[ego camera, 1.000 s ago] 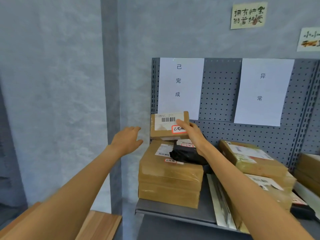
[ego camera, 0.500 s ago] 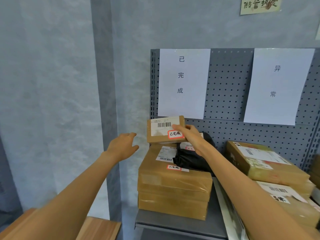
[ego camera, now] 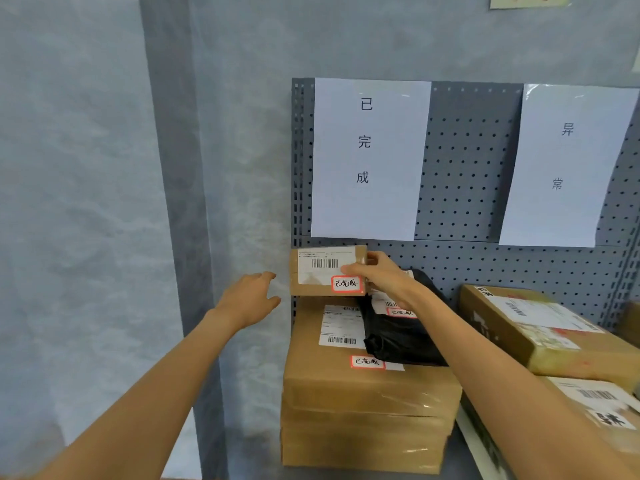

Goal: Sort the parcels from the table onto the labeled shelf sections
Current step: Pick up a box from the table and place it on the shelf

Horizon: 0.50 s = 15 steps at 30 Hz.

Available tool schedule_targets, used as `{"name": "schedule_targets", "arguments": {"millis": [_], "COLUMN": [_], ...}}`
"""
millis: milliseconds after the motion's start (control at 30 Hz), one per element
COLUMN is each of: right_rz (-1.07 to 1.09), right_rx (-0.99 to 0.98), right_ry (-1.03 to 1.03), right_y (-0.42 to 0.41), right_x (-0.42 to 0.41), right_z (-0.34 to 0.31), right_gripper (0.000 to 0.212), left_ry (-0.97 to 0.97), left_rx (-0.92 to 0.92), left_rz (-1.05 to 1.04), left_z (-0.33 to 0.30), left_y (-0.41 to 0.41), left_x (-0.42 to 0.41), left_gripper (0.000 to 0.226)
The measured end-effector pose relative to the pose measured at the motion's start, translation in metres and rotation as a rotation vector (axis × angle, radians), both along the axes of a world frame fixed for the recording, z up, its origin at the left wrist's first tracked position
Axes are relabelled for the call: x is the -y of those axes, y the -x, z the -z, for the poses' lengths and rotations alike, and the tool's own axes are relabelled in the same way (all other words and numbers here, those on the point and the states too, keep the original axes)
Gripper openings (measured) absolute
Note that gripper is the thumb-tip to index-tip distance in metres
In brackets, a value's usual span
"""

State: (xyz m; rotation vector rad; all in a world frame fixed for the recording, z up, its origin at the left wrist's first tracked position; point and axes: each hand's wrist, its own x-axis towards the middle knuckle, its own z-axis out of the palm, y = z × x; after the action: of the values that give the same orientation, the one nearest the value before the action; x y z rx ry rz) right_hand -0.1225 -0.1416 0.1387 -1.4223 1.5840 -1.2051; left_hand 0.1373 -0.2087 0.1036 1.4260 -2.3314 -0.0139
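Note:
My right hand (ego camera: 379, 277) grips the right end of a small brown parcel (ego camera: 313, 271) with a barcode label and a red-bordered sticker. It holds the parcel upright at the back of the left shelf section, just above the stack of large brown boxes (ego camera: 367, 403), under the left paper sign (ego camera: 369, 157). A black bag parcel (ego camera: 401, 334) lies on that stack, beside my right wrist. To the left of the small parcel my left hand (ego camera: 251, 299) hovers empty with fingers apart, clear of the parcel.
A second paper sign (ego camera: 568, 161) marks the right section of the grey pegboard shelf (ego camera: 464, 188). Below it lie more taped brown boxes (ego camera: 540, 330). A grey wall column (ego camera: 180, 209) stands left of the shelf.
The view has moved closer and tilted down. My right hand has lowered the small parcel toward the top of the box stack. My left hand stays beside it, open.

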Motion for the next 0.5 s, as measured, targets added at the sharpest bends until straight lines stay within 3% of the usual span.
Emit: {"name": "schedule_targets", "arguments": {"millis": [500], "right_rz": [-0.046], "right_rx": [-0.175], "right_ry": [-0.065], "right_y": [0.011], "right_x": [0.019], "right_z": [0.005], "right_gripper": [0.095], "left_ry": [-0.049], "left_rx": [0.024], "left_rz": [0.091], "left_z": [0.024], "left_y": [0.016], "left_x": [0.046], "left_gripper": [0.056]}}
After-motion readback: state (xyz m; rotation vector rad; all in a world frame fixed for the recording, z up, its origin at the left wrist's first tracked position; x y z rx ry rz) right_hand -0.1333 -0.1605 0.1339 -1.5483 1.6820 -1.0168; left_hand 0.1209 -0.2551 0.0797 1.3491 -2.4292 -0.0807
